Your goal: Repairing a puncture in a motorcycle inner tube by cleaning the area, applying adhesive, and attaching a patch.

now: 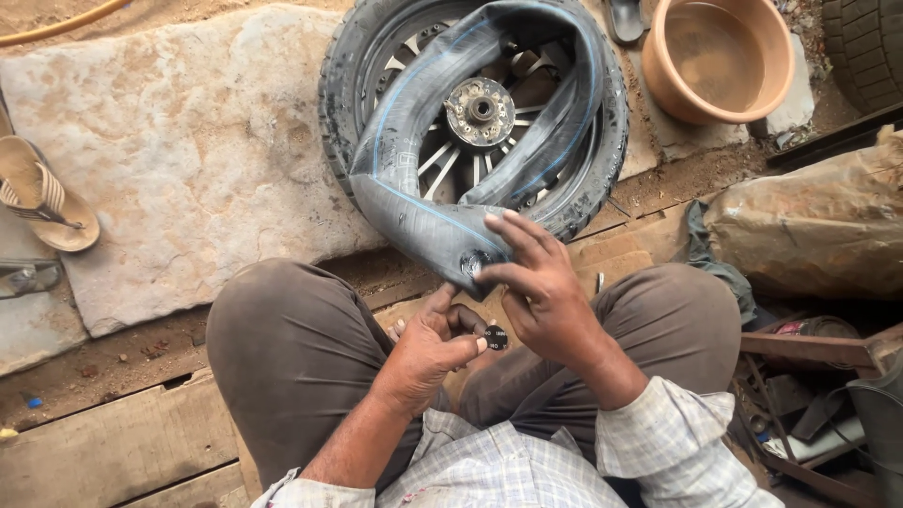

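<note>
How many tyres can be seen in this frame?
2. One tyre is on the spoked wheel lying flat on the ground ahead of the person, with the inner tube draped over it. A second tyre is cut off at the top right corner. Others may lie outside the frame.

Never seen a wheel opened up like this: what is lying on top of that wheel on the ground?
A limp black inner tube is draped over the wheel, covering part of its spokes; the hub shows. The right hand covers the tube's near end.

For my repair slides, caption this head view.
Right hand grips inner tube; left hand pinches small round patch.
</note>
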